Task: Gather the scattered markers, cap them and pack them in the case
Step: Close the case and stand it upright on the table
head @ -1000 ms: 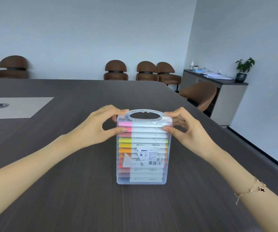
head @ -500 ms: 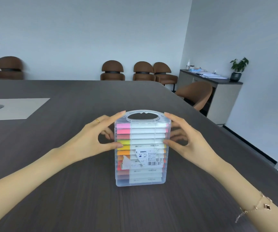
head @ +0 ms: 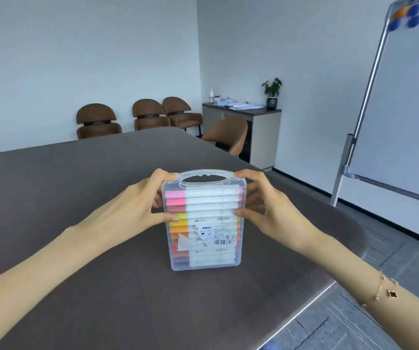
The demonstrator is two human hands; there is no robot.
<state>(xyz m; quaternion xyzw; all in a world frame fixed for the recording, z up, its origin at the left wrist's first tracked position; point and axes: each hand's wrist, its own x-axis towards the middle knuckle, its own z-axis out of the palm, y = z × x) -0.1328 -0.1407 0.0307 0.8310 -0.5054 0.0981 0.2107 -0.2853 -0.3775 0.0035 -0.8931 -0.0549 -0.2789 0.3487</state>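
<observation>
A clear plastic marker case (head: 204, 265) with a moulded handle stands upright on the dark table (head: 102, 286). Several capped markers (head: 201, 198) lie stacked inside it, pink at the top, then yellow, orange and darker colours below, behind a torn white label. My left hand (head: 142, 208) grips the case's upper left side, thumb on the front and fingers curled round the top corner. My right hand (head: 261, 205) grips the upper right side the same way. No loose markers show on the table.
The table's rounded right edge (head: 329, 286) runs close to the case, with grey floor beyond. A whiteboard on a stand (head: 400, 109) is at the right. Brown chairs (head: 150, 114) and a cabinet with a plant (head: 266, 127) stand at the back.
My hands had loosened with fingers spread half a second ago; they now grip the case's upper corners again. My view has swung to the right, bringing the whiteboard in.
</observation>
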